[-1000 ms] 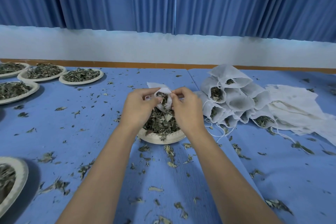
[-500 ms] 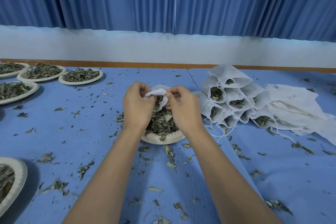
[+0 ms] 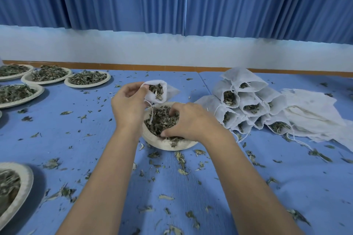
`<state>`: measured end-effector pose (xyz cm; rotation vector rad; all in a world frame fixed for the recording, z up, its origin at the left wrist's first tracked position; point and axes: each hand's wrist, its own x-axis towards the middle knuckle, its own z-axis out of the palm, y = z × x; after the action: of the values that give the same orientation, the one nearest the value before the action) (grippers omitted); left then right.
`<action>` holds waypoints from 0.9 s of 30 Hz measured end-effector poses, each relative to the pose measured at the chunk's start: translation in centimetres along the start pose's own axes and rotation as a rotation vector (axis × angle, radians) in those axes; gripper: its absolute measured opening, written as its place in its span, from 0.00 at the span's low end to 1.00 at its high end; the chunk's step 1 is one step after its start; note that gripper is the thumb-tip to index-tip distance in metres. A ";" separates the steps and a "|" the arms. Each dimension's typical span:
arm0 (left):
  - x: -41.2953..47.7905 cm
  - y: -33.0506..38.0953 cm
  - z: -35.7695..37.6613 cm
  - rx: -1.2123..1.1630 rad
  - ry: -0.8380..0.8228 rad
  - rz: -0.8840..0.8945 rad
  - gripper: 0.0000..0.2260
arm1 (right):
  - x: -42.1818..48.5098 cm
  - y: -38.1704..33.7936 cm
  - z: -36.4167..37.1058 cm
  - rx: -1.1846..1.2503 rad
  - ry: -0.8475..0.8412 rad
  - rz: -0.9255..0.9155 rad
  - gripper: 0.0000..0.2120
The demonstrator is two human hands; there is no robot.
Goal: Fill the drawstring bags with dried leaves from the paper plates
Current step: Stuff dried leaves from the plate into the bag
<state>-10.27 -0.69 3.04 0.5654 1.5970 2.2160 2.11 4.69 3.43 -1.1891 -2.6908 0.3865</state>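
My left hand (image 3: 129, 105) holds a small white drawstring bag (image 3: 157, 90) by its rim, mouth open towards me, with dried leaves showing inside and its string hanging down. Just below it sits a paper plate (image 3: 168, 144) heaped with dried leaves (image 3: 160, 120). My right hand (image 3: 188, 122) lies on that heap, fingers curled down into the leaves. Filled white bags (image 3: 246, 105) are stacked in a pile to the right of the plate, mouths facing me.
Several more paper plates of leaves stand at the far left (image 3: 87, 80), and another sits at the near left edge (image 3: 21, 187). Flat empty bags (image 3: 313, 118) lie right of the pile. Loose leaf scraps litter the blue table (image 3: 76, 139).
Both hands were pinching the bag's rim over the plate. Now the left hand alone holds the bag open, and the right hand has dropped into the leaves on the plate.
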 end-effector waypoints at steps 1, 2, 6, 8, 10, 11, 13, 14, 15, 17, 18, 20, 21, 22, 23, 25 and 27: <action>-0.1 0.0 0.1 -0.015 -0.002 -0.011 0.07 | 0.1 0.1 0.1 -0.004 -0.008 -0.018 0.25; -0.2 0.0 0.2 -0.028 -0.007 -0.024 0.07 | 0.2 0.2 0.2 0.000 -0.001 -0.035 0.23; -0.2 -0.3 0.2 0.058 0.012 -0.011 0.05 | 0.4 0.8 0.6 0.077 0.107 -0.050 0.13; 0.0 -0.3 0.1 0.057 0.034 0.000 0.06 | 0.5 0.9 0.8 0.138 0.169 -0.036 0.11; 0.0 -0.3 0.1 0.021 0.058 0.008 0.07 | 0.5 1.0 0.7 0.222 0.227 -0.014 0.10; 0.1 -0.2 0.1 0.010 0.073 0.025 0.07 | 0.5 1.1 0.6 0.276 0.255 0.001 0.09; 0.0 -0.2 0.2 -0.007 0.104 0.076 0.07 | 0.4 1.3 0.3 0.405 0.304 0.037 0.07; 0.0 -0.2 0.2 -0.004 0.116 0.107 0.06 | 0.3 1.3 0.2 0.484 0.320 0.063 0.07; 0.1 -0.4 0.2 0.015 0.123 0.134 0.06 | 0.2 1.4 0.1 0.581 0.326 0.094 0.06; 0.0 -1.0 0.3 0.102 0.108 0.160 0.06 | 0.0 1.3 -0.2 0.832 0.306 0.148 0.05; -0.1 -1.3 0.3 0.165 0.089 0.158 0.07 | 0.0 1.3 -0.3 0.973 0.282 0.163 0.05; -0.5 -1.8 0.5 0.270 0.037 0.155 0.07 | 0.0 1.3 -0.6 1.208 0.207 0.165 0.06; -0.7 -2.0 0.6 0.301 0.016 0.164 0.08 | 0.0 1.4 -0.7 1.270 0.164 0.154 0.06; -0.9 -2.1 0.7 0.328 0.004 0.183 0.08 | 0.1 1.4 -0.9 1.305 0.127 0.139 0.06; -1.1 -2.0 0.8 0.354 -0.004 0.205 0.09 | 0.1 1.4 -0.9 1.323 0.100 0.123 0.06; -1.3 -1.7 1.0 0.387 -0.031 0.229 0.09 | 0.2 1.3 -0.8 1.328 0.092 0.110 0.06; -1.3 -1.5 1.2 0.393 -0.070 0.197 0.08 | 0.3 1.0 -0.5 1.295 0.155 0.130 0.06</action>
<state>-8.44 0.05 1.76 0.9331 2.0300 1.9891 2.72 5.61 3.65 -0.8429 -1.5618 1.6014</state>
